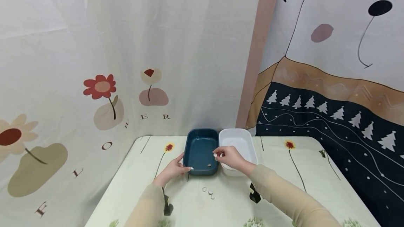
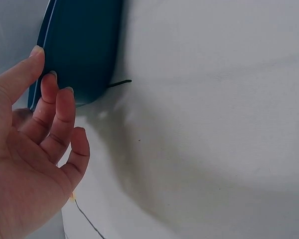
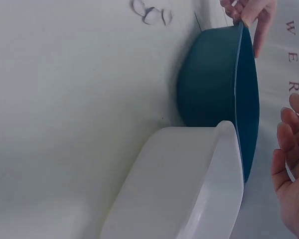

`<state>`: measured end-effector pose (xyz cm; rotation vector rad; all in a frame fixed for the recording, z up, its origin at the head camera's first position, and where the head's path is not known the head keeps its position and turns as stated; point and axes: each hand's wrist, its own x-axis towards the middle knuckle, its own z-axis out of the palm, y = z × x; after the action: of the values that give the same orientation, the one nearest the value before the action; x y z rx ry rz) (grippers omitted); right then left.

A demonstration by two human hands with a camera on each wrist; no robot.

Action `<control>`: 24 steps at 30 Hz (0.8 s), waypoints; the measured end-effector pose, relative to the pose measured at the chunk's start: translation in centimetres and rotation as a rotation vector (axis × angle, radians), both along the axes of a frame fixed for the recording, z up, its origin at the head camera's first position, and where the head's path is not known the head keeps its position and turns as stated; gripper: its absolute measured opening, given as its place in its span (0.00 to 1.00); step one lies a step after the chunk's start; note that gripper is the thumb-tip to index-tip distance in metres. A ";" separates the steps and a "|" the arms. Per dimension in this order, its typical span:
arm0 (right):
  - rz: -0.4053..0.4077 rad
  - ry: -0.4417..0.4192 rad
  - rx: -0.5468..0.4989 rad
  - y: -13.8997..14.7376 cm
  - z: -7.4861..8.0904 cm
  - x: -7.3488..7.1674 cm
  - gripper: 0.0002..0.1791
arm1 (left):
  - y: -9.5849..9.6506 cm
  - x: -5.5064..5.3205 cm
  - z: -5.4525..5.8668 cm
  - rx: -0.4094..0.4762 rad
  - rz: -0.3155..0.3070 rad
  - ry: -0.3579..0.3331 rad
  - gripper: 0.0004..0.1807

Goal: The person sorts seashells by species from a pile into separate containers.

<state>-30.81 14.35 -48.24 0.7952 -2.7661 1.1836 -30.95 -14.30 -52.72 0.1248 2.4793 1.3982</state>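
Note:
My left hand holds a deep teal basin at its near left corner. The thumb lies over the rim and the other fingers bend along the outer wall. My right hand is above the seam between the teal basin and a white basin, pinching a small white piece that looks like a shell. In the right wrist view, that piece is hidden and only part of the hand shows. A small brownish piece lies on the teal basin's floor near the front.
Three small pale shell-like pieces lie on the flower-printed tablecloth in front of the teal basin. Both basins stand side by side at the table's back edge, close to a hanging curtain.

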 end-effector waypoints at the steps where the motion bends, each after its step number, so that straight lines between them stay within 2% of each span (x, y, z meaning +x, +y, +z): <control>1: -0.015 -0.011 -0.003 -0.1 -0.1 -0.2 0.10 | 0.0 0.0 0.0 0.000 0.000 0.001 0.48; 7: -0.068 -0.055 -0.017 -0.4 -0.5 -1.2 0.11 | -0.1 -0.1 -0.2 0.008 0.008 0.004 0.48; 15: -0.161 -0.074 -0.028 -0.6 -1.0 -2.5 0.11 | -0.2 -0.2 -0.5 0.020 0.005 -0.003 0.49; 24: -0.167 -0.104 -0.045 -1.5 -1.0 -3.2 0.12 | -0.1 0.0 -0.3 0.009 -0.008 0.002 0.48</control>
<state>-34.06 12.82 -49.22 0.5008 -2.8089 1.2844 -30.98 -14.42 -52.98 0.1375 2.4716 1.4061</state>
